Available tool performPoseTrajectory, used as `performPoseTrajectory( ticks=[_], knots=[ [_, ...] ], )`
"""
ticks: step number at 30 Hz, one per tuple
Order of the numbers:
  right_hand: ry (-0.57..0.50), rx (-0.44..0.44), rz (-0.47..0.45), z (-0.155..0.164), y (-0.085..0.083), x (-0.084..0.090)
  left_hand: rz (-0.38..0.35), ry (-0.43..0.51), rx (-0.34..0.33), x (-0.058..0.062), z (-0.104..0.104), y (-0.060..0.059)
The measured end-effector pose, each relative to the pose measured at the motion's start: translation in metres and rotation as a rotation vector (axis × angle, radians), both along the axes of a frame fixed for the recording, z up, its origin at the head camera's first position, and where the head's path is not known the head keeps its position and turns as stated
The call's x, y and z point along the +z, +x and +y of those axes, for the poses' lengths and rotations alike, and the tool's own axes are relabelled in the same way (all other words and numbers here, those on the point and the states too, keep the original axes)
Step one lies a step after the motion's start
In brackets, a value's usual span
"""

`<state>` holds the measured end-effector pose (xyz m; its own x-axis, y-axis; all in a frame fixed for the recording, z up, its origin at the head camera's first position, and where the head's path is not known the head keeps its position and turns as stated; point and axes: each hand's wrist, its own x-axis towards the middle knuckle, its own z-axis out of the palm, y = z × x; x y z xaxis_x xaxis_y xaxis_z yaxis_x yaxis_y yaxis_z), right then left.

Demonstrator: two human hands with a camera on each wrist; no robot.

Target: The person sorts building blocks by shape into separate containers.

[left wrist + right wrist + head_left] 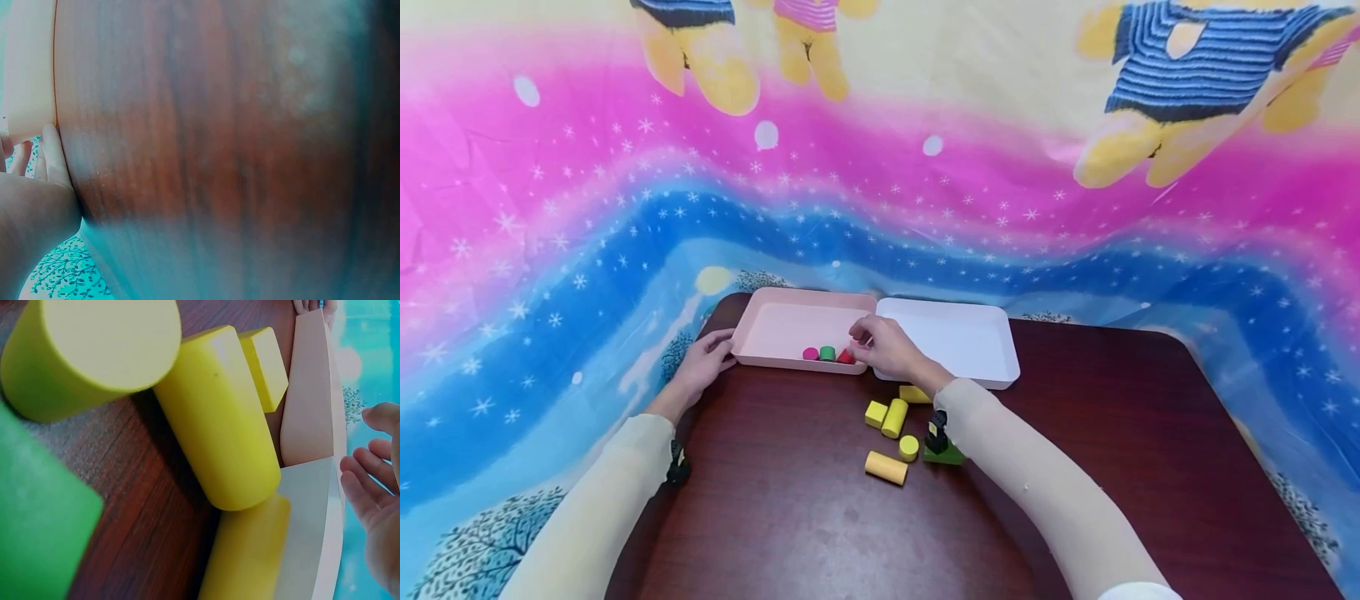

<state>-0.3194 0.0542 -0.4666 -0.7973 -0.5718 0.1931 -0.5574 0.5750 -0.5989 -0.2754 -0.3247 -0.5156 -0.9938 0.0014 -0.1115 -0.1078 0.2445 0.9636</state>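
Observation:
A pink tray [775, 367] stands at the back of the table, with a pink round block [810, 354], a green block [827, 353] and a red block [846, 357] along its front wall. My left hand [700, 367] touches the tray's left end, its fingers fairly straight there in the left wrist view. Over the tray's right end, my right hand [887, 346] hovers close above the red block. In the right wrist view, a gap shows between the thumb and the loosely bent fingers [369, 478], with nothing between them.
A white tray [947, 333] adjoins the pink one on the right. In front lie a yellow cube [876, 414], several yellow cylinders [894, 418], an orange-yellow cylinder [886, 468] and a green block [943, 455] partly under my right forearm. A patterned cloth [880, 192] hangs behind the table.

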Motion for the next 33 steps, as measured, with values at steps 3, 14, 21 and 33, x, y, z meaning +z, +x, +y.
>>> performPoseTrajectory(
  ticks=[3,14,21,33],
  knots=[
    [-0.003,0.012,0.019,0.002,0.001,0.001,-0.006,-0.003,0.002,0.000,0.000,-0.001],
    [-0.013,0.040,0.047,0.013,0.004,0.005,-0.001,-0.014,0.008,0.001,0.000,-0.001],
    [0.001,0.074,0.056,0.021,0.010,0.008,-0.010,-0.006,0.006,0.002,0.001,0.000],
    [0.040,0.112,0.073,0.035,0.025,0.018,-0.008,0.008,-0.006,0.000,0.000,-0.002]
  ],
)
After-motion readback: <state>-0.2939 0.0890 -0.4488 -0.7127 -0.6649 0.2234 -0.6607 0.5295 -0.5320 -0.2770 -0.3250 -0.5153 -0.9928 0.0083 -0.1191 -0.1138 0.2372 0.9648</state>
